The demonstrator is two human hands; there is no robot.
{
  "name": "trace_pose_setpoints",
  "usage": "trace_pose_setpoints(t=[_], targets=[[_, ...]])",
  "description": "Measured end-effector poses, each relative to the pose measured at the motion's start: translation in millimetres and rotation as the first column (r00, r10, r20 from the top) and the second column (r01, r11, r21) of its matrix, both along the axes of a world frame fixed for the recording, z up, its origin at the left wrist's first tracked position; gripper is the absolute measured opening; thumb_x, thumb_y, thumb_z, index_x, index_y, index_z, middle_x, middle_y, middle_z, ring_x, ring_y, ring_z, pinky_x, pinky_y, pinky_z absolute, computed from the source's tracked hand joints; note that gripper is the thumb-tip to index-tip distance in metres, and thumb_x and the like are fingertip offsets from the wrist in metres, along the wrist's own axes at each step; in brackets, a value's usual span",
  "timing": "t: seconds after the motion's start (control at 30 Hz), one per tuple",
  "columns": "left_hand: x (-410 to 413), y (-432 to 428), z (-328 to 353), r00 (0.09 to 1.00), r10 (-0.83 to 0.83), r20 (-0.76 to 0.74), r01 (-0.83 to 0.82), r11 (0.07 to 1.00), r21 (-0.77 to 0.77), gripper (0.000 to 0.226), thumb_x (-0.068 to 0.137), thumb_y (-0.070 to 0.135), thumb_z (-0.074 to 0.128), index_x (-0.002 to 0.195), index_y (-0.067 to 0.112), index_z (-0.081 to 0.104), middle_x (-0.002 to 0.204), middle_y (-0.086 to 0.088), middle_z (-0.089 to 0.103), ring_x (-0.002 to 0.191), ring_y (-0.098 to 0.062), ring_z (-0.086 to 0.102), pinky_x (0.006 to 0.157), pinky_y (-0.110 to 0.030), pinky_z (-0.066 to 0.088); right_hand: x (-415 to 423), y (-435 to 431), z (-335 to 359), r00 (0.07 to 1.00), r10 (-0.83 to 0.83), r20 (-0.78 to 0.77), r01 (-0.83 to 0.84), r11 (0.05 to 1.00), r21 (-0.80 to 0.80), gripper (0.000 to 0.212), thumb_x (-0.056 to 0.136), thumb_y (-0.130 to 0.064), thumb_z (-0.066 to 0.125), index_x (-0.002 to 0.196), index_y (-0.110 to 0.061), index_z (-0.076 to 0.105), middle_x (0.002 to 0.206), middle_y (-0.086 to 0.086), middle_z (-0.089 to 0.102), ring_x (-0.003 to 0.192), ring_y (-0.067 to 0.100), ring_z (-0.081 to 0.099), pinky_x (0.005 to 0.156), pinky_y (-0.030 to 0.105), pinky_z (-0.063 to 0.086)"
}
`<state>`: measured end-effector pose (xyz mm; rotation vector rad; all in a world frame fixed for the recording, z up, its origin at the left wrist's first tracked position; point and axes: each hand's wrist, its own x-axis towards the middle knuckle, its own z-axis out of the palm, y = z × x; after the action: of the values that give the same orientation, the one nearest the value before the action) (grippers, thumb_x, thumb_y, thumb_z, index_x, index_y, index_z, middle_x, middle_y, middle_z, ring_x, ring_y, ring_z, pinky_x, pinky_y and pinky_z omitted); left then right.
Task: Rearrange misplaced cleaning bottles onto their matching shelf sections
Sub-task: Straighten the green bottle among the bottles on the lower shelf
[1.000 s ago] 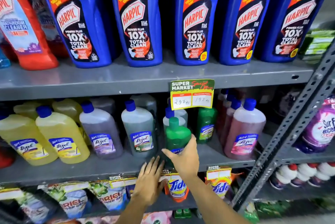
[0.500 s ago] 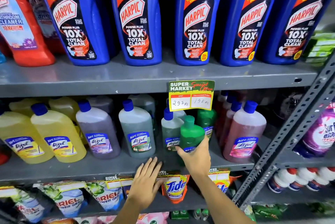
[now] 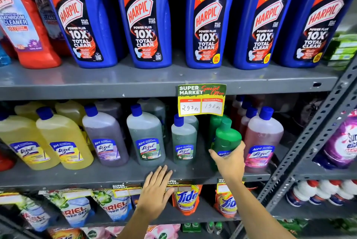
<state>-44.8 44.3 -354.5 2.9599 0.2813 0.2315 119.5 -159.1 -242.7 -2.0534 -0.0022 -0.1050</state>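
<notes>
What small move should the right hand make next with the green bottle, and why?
Probably set the green bottle down in front of the other green bottle. The right hand holds it tilted above the middle shelf, and their colours match.

Both my arms are reaching up and forward from the bottom of the view, bare forearms, no sleeves showing. My left hand (image 3: pixel 156 190) is flat, palm down, fingers (image 3: pixel 164 171) straight and only slightly spread, tips pointing away from me, not gripping anything. My right hand (image 3: pixel 229 159) sits higher and further right, wrist bent back a bit, thumb out to the left and fingers wrapped round the green bottle (image 3: pixel 225 138).
</notes>
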Motion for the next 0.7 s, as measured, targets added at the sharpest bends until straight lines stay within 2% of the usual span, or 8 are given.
trace_pose_setpoints(t=[0.3, 0.47, 0.7], targets=[[0.5, -2.3, -1.9, 1.000, 0.024, -0.019, -0.024, 1.000, -0.009, 0.057, 0.101, 0.054, 0.021, 0.146, 0.022, 0.040, 0.153, 0.000, 0.036, 0.141, -0.019, 0.028, 0.113, -0.036, 0.008, -3.3, 2.3, -0.1, 1.000, 0.010, 0.015, -0.010, 1.000, -0.014, 0.090, 0.058, -0.048, 0.087, 0.125, -0.026, 0.030, 0.121, -0.001, 0.060, 0.104, 0.031, 0.064, 0.086, 0.047, 0.053], [0.5, -2.8, -1.4, 0.998, 0.039, -0.046, -0.039, 0.999, 0.002, 0.056, 0.101, 0.053, 0.024, 0.146, 0.023, 0.039, 0.153, 0.000, 0.035, 0.141, -0.017, 0.026, 0.114, -0.035, 0.006, -8.3, 4.2, -0.7, 0.998, -0.026, 0.048, 0.030, 0.995, -0.099, 0.098, 0.059, -0.054, 0.085, 0.130, -0.016, 0.030, 0.118, 0.007, 0.061, 0.099, 0.039, 0.066, 0.079, 0.047, 0.052], [-1.2, -3.1, 2.4, 0.996, 0.046, -0.074, -0.044, 0.998, 0.034, 0.059, 0.101, 0.056, 0.020, 0.146, 0.023, 0.038, 0.153, 0.000, 0.036, 0.141, -0.016, 0.025, 0.113, -0.035, 0.005, -2.3, -0.9, -0.6, 0.997, 0.070, 0.022, -0.067, 0.993, -0.100, 0.094, 0.061, -0.050, 0.085, 0.129, -0.021, 0.027, 0.116, 0.005, 0.063, 0.100, 0.039, 0.065, 0.083, 0.045, 0.052]])
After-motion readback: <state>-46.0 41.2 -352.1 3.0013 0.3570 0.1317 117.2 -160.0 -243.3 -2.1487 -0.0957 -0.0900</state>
